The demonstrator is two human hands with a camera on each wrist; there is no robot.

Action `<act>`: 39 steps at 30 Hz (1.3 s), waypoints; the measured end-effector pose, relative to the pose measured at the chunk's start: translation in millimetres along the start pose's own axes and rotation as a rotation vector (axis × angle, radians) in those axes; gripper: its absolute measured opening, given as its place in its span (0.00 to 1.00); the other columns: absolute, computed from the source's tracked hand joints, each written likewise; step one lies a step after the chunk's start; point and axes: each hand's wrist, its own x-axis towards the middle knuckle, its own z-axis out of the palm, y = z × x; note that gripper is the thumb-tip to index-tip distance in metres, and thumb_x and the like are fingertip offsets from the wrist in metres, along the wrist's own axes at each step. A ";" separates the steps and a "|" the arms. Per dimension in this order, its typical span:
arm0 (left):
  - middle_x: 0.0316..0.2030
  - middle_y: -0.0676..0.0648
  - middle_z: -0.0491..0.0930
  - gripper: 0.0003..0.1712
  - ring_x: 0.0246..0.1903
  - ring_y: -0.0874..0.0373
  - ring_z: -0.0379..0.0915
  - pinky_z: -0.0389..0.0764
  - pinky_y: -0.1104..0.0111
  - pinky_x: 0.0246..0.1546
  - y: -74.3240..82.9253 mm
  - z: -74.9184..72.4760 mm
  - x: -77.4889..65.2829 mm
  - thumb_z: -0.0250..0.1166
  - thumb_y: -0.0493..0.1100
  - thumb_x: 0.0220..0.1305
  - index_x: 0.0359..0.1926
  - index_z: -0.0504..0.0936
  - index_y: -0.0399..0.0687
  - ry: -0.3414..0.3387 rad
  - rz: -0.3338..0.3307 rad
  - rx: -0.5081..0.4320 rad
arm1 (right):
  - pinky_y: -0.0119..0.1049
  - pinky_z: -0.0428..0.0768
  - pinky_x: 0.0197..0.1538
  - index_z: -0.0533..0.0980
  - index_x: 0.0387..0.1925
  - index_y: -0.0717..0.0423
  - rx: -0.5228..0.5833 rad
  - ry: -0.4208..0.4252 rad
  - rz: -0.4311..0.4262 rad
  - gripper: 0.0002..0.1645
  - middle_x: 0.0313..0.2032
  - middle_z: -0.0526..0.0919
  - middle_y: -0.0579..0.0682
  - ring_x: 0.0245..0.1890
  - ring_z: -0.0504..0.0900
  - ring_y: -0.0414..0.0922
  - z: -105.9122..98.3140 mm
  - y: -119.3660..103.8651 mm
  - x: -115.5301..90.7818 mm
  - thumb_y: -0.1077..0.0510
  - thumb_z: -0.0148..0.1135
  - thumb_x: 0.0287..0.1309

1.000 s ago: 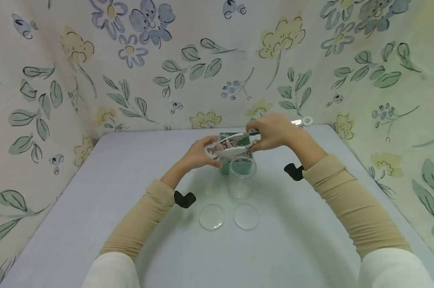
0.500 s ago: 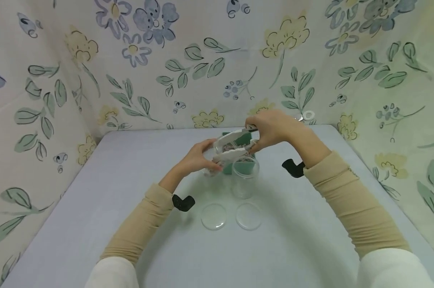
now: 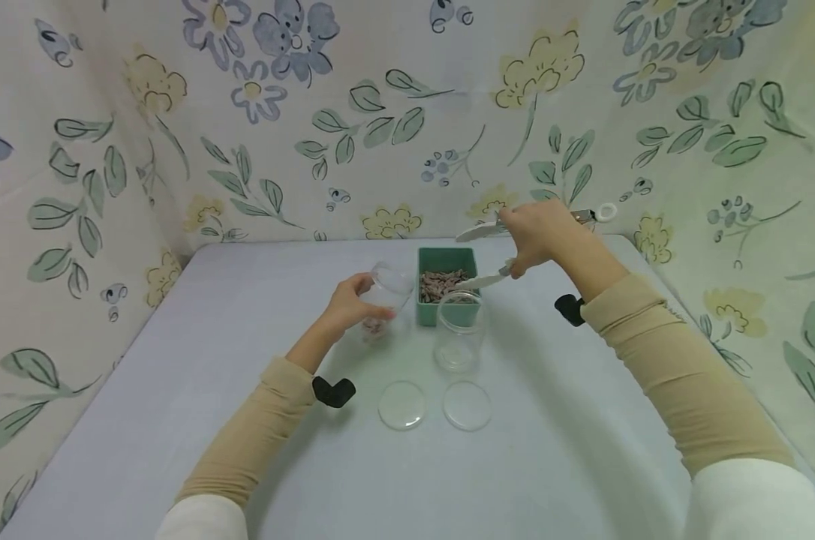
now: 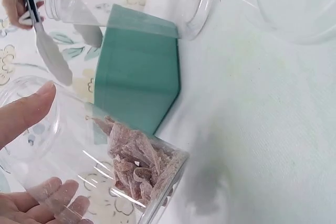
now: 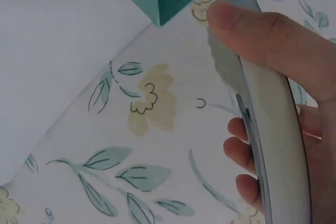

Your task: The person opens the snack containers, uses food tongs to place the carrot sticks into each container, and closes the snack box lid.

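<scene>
the jar (image 4: 97,148) is in my left grip (image 3: 348,304), thumb on one side and fingers round the other, its mouth leaning right and its base seemingly off the bench (image 3: 380,484). i'd judge it light, stiff and slick, apt to slide, so the hold belongs round the body, below the rim. the strips (image 4: 136,166) at its bottom look dry, pliable and a bit clingy, best pinched a few at a time.

just right of the left grip sits the box (image 3: 427,315), more strips inside. my right grip (image 3: 539,231), right of the box, holds the tongs (image 5: 278,114), arms spread wide; probably springy, best squeezed midway.

nearer me than both grips, the second jar (image 3: 458,343) stands upright, and two lids (image 3: 401,406) lie flat, best lifted by the edge.
</scene>
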 end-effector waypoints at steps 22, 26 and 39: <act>0.70 0.40 0.62 0.51 0.70 0.47 0.55 0.58 0.53 0.68 6.8 11.7 11.8 0.78 0.39 0.48 0.71 0.62 0.40 -0.008 -0.005 0.041 | 0.53 0.79 0.46 0.73 0.46 0.61 0.029 -0.254 0.107 0.41 0.40 0.81 0.52 0.38 0.80 0.51 37.7 -31.5 46.3 0.40 0.79 0.34; 0.69 0.40 0.62 0.50 0.69 0.46 0.55 0.58 0.52 0.68 6.5 12.3 10.3 0.78 0.38 0.48 0.70 0.62 0.40 -0.009 -0.001 0.029 | 0.53 0.79 0.46 0.76 0.45 0.59 0.042 -0.261 0.086 0.37 0.40 0.82 0.52 0.39 0.81 0.51 38.6 -31.9 49.7 0.43 0.78 0.35; 0.69 0.40 0.62 0.50 0.69 0.47 0.56 0.58 0.55 0.68 12.4 10.8 3.0 0.78 0.39 0.47 0.70 0.62 0.40 -0.016 0.045 0.031 | 0.49 0.81 0.39 0.79 0.43 0.58 0.055 -0.191 0.038 0.27 0.37 0.83 0.52 0.36 0.80 0.51 46.1 -36.3 42.4 0.48 0.74 0.43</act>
